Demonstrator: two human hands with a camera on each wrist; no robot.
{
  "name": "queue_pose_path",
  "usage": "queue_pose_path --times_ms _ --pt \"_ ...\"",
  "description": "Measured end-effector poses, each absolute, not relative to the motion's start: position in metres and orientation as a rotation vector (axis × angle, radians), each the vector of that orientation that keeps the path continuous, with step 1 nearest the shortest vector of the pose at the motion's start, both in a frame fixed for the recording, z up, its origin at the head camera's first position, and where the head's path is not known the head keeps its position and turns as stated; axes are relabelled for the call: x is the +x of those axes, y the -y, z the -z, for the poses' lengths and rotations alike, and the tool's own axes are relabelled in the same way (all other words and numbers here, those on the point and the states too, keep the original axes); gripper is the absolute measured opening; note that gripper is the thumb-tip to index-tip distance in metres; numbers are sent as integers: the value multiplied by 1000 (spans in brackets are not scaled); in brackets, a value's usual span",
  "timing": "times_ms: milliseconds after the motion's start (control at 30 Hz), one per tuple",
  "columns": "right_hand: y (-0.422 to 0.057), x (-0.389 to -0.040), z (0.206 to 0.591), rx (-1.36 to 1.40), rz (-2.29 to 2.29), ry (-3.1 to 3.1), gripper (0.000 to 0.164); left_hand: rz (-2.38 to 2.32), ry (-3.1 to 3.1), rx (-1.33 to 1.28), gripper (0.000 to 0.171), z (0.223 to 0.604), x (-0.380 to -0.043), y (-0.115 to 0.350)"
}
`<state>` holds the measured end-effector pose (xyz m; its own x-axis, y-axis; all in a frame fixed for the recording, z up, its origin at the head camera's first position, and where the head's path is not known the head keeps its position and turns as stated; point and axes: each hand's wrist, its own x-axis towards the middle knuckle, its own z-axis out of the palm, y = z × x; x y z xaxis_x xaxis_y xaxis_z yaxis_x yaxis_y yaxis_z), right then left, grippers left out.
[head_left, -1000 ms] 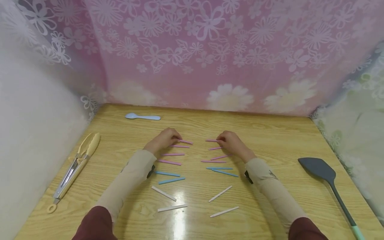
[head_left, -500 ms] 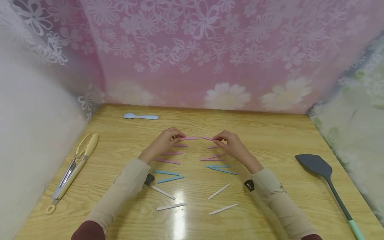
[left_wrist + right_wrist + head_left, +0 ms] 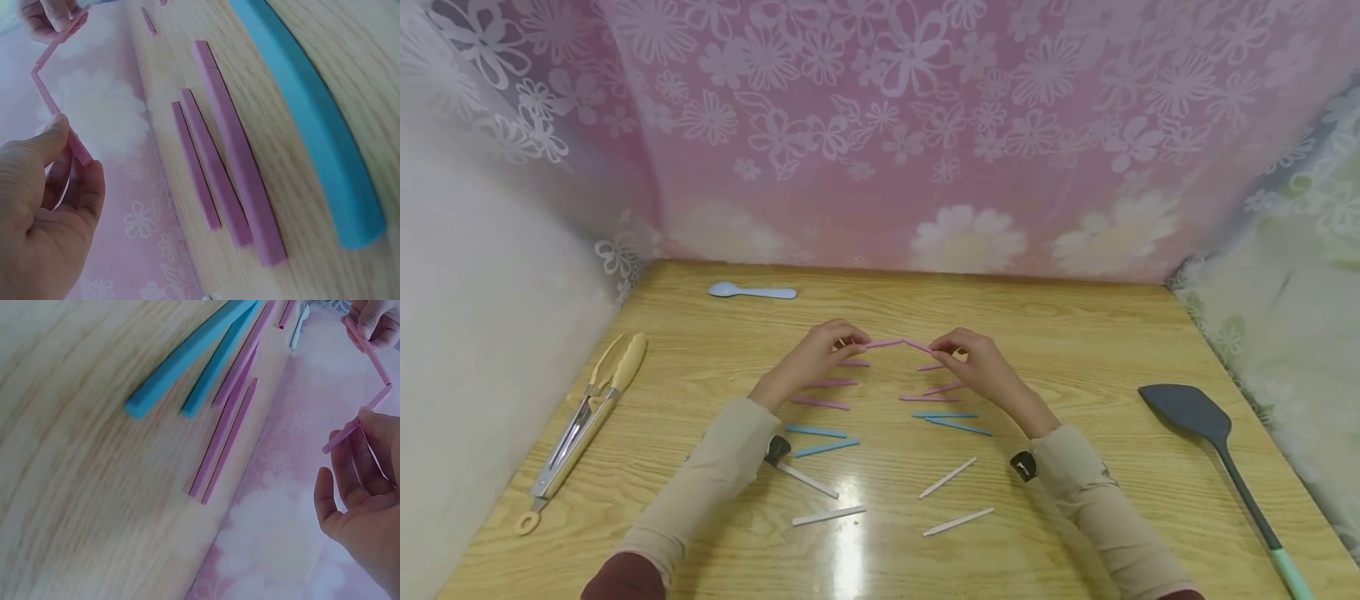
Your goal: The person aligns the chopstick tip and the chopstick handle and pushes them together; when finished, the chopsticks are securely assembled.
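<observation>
Head view, and I'm up at the far half of the surface, left hand pinching one pink stick, right hand pinching another pink stick, thumb against fingers on both sides! Both sticks are up off the surface between my hands, inner ends right at each other in a shallow bend; they look to be touching, though at this size I can't swear to it. On my right, one finger stands out apart from the pinch.

Below, it's two columns! Left column: three pink sticks, then two blue sticks, then two white sticks nearest me. Right column matches: three pink ones, a blue pair close together at their left ends, a white pair at the near end.

Out wide left, tongs lie at a slant; far left, a pale blue spoon; over right, a dark spatula with a green handle end. Pink flowered cloth hangs beyond the far edge.
</observation>
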<state>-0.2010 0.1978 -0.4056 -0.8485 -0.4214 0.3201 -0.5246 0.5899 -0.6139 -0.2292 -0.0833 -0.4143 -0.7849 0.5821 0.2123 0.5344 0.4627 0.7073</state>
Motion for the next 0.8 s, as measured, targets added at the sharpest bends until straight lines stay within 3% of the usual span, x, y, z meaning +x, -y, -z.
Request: queue_pose_path --times_ms 800 --pt "-191 -207 406 885 -1096 2747 13 -1139 -2646 977 21 417 -230 89"
